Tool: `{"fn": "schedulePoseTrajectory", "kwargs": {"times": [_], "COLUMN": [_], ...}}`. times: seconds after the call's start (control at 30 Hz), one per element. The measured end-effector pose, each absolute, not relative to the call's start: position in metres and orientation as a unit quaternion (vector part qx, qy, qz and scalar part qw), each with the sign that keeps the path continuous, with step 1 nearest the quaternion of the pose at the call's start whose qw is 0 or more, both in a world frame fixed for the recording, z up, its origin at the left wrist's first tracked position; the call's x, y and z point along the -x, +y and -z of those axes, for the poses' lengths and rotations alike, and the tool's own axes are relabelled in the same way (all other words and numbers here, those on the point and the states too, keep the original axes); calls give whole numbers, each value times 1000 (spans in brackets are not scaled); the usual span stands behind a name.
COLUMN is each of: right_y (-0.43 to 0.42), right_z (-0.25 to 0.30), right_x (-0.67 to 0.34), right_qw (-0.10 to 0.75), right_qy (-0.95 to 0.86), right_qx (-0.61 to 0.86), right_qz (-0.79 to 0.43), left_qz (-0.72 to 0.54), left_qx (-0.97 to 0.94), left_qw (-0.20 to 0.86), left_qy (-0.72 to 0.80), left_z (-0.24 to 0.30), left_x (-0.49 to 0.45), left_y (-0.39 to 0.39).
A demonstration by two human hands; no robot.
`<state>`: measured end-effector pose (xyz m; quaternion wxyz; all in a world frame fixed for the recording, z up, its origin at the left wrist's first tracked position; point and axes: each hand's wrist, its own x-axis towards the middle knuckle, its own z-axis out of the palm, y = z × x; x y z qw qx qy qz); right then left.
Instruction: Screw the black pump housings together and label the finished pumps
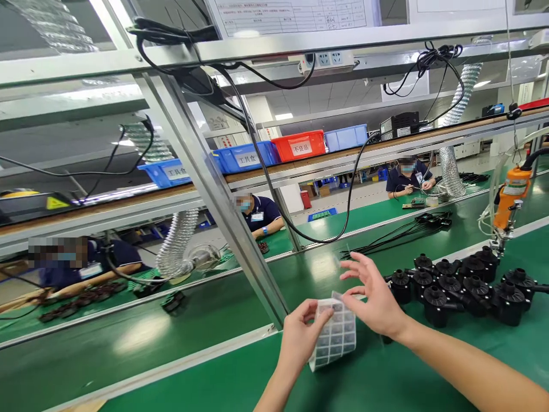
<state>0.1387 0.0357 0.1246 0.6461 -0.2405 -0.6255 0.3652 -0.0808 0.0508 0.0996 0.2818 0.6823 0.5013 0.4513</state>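
Observation:
A strip of square, translucent grey labels on white backing point(338, 337) curls upright above the green bench. My left hand point(300, 337) pinches its upper left edge between thumb and fingers. At its top right corner, my right hand point(380, 303) pinches a small translucent label point(337, 296) between thumb and index finger. The other fingers of that hand are raised and spread. Several black pumps with round top ports point(448, 283) stand in a cluster on the bench to the right of my hands.
An orange power screwdriver point(508, 197) hangs at the right. A slanted metal post point(210, 189) rises left of my hands. Black cables point(398, 232) lie on the green conveyor point(171, 332). Blue bins point(246, 157) and a red bin point(299, 146) line the shelf. Co-workers sit across.

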Motion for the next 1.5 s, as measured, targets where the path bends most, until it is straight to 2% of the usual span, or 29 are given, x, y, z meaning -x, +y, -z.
{"fn": "schedulePoseTrajectory", "kwargs": {"times": [0.1, 0.17, 0.37, 0.43, 0.53, 0.67, 0.83, 0.9, 1.0, 1.07, 1.23, 1.5], "right_y": [29, 24, 21, 25, 27, 10, -22, -25, -20, -16, -19, -31], "right_z": [-113, -95, -52, -49, -50, -52, -65, -71, -76, -76, -66, -65], "right_x": [-171, -193, -218, -214, -203, -185, -179, -188, -206, -214, -210, -200], "right_qw": [655, 629, 564, 556, 574, 637, 607, 631, 666, 656, 583, 576], "right_qy": [-649, -679, -718, -722, -690, -604, -659, -646, -586, -555, -538, -565], "right_qx": [283, 314, 346, 329, 331, 364, 328, 310, 281, 253, 207, 255], "right_qz": [-264, -210, -217, -247, -293, -311, -299, -298, -366, -445, -573, -534], "left_qz": [-466, -461, -484, -472, -432, -430, -446, -439, -400, -358, -327, -336], "left_qx": [-653, -643, -660, -683, -676, -648, -582, -536, -461, -434, -402, -394], "left_qw": [269, 266, 201, 255, 407, 479, 595, 658, 751, 796, 841, 840], "left_qy": [533, 551, 539, 496, 436, 407, 328, 295, 253, 224, 155, 162], "left_z": [-94, -92, -88, -77, -48, -16, 0, 3, 1, -5, -17, -13], "left_x": [99, 109, 82, 54, 12, -18, -12, -3, 8, 12, 15, 16], "left_y": [68, 77, 60, 41, 11, -9, -7, -3, 0, 1, -2, 3]}}
